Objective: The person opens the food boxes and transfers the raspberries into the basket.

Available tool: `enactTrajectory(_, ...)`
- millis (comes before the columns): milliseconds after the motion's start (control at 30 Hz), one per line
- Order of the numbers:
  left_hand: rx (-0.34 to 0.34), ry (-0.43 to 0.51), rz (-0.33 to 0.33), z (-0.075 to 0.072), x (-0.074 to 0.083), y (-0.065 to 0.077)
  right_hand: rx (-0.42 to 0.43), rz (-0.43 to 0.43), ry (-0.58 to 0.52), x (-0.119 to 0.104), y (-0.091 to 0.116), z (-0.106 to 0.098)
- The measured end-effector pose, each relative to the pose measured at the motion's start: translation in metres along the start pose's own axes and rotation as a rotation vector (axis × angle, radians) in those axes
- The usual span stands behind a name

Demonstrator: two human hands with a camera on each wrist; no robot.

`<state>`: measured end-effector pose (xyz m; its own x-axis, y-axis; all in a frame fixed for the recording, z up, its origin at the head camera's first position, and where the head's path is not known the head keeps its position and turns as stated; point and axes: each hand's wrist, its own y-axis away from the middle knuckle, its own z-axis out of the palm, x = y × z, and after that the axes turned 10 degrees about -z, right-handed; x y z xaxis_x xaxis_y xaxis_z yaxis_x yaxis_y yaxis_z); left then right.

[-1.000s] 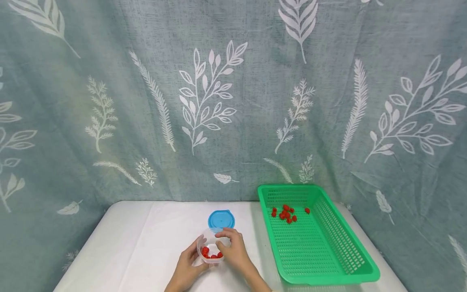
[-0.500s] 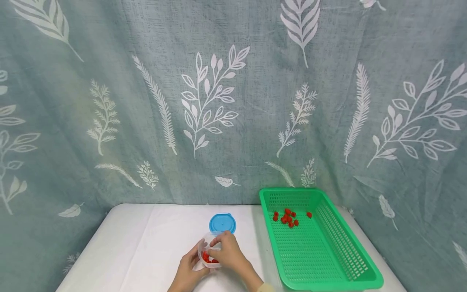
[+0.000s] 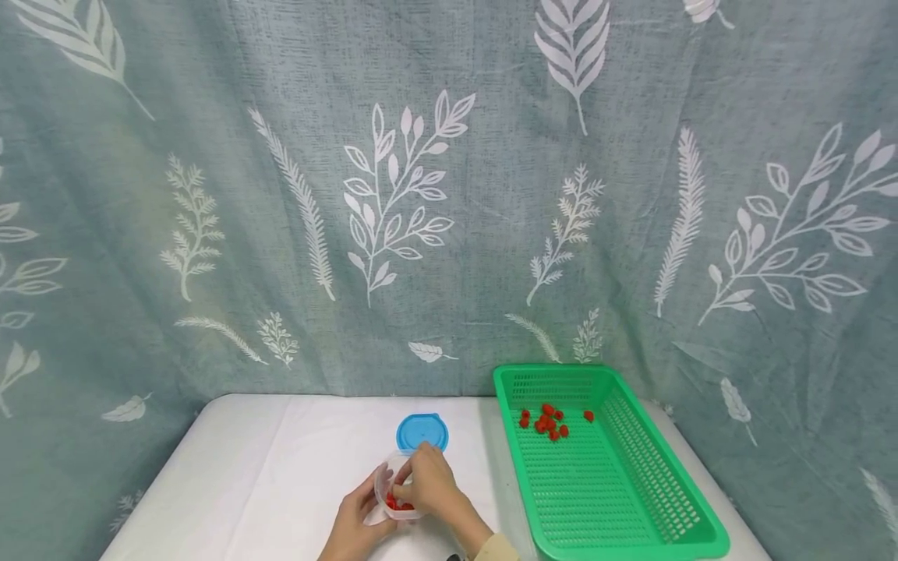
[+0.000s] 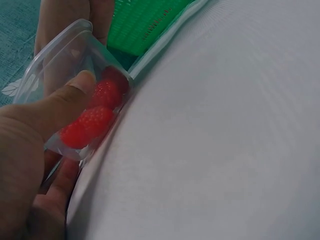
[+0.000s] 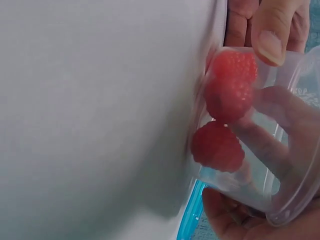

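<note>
A clear plastic container [image 3: 381, 485] stands on the white table with several raspberries [image 4: 97, 120] at its bottom. My left hand [image 3: 354, 518] holds it from the left, the thumb pressed along its wall. My right hand [image 3: 433, 481] reaches down inside. In the right wrist view, its fingertips pinch a raspberry [image 5: 230, 100] through the clear wall, partly blurred by the plastic. Another raspberry [image 5: 218, 146] lies beside it. Just behind the container sits a round blue lid [image 3: 422, 431].
To the right, a green plastic basket [image 3: 603, 483] holds several more raspberries [image 3: 549, 423] near its far end. White cloth covers the table [image 3: 266, 475]. A patterned grey-green curtain [image 3: 449, 335] hangs behind it.
My right hand has gone from the container's rim down inside it, and its spread thumb and finger have closed together. My left hand keeps its hold. The view has shifted slightly.
</note>
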<state>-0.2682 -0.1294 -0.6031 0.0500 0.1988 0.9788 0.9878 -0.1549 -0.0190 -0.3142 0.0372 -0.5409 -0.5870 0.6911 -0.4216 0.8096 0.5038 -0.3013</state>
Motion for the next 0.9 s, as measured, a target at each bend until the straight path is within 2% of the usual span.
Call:
enactTrajectory(167,-0.02,0.019,-0.019,0.001,0.001,0.0,0.027,-0.025,0.009,0.006,0.001,0.001)
enactTrajectory(333,-0.001,0.021,-0.034,0.001,-0.001,0.0,0.033,-0.023,-0.01,0.002,0.002,-0.001)
enactTrajectory(600,0.0,0.015,-0.039,0.0,-0.002,0.0,0.032,0.019,-0.019,-0.006,0.003,-0.005)
enactTrajectory(900,0.004,0.022,-0.067,0.001,0.0,0.0,0.047,0.045,-0.035,-0.003,0.004,-0.004)
